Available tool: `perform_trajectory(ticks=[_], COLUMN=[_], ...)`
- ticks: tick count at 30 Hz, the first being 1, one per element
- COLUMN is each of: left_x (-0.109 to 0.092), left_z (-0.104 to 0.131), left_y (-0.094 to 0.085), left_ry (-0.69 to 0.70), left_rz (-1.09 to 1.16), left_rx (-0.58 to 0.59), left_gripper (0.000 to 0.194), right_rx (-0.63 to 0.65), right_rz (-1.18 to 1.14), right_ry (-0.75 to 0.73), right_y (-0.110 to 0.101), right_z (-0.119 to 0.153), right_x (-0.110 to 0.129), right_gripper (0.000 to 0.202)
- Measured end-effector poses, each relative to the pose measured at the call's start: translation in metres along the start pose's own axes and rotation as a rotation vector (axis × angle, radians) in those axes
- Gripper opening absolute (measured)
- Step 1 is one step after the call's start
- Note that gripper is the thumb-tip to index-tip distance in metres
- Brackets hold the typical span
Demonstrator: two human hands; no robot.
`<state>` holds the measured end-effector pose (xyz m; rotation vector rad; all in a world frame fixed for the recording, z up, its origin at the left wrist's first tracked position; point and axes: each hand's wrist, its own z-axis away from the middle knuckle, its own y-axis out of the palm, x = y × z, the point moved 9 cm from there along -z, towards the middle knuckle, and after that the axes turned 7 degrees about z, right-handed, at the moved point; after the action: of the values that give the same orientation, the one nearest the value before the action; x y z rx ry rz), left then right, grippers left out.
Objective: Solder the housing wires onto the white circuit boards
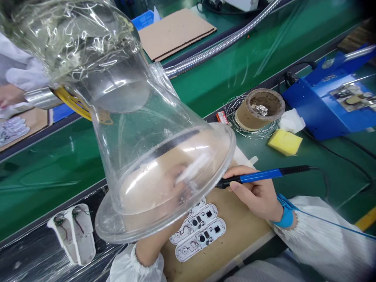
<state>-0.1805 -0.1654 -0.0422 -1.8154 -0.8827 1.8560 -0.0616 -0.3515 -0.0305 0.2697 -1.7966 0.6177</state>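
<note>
My right hand (255, 192), wearing a blue wrist strap (284, 211), is closed around the black front part of a soldering iron (261, 175) with a blue handle. Its tip is hidden behind the rim of a clear plastic fume hood (164, 156). Through the hood, blurred, my left hand (174, 182) appears with curled fingers at a long white piece (192, 168). Below the hood, white housings (201, 239) with circuit parts and thin wires lie side by side on a brown board (237, 235).
At the right stand a brown pot (258, 111) among coiled wire, a yellow sponge (284, 141) and a blue metal device (331, 102). White shells (75, 235) with wires lie at the left on black film. A flexible metal arm (223, 43) crosses behind; another person's hand (10, 96) shows far left.
</note>
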Motion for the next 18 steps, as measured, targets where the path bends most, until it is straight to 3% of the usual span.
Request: perform_trajectory(ticks=[18], left_x=[-0.0036], left_z=[-0.0015], left_y=[0.0019], left_ry=[0.038], left_rz=[-0.040], left_rx=[0.035], left_gripper=[0.022], right_rx=[-0.011], right_rz=[-0.012], right_ry=[0.007], right_y=[-0.0008], right_z=[0.0003], right_x=[-0.0018], right_gripper=[0.018])
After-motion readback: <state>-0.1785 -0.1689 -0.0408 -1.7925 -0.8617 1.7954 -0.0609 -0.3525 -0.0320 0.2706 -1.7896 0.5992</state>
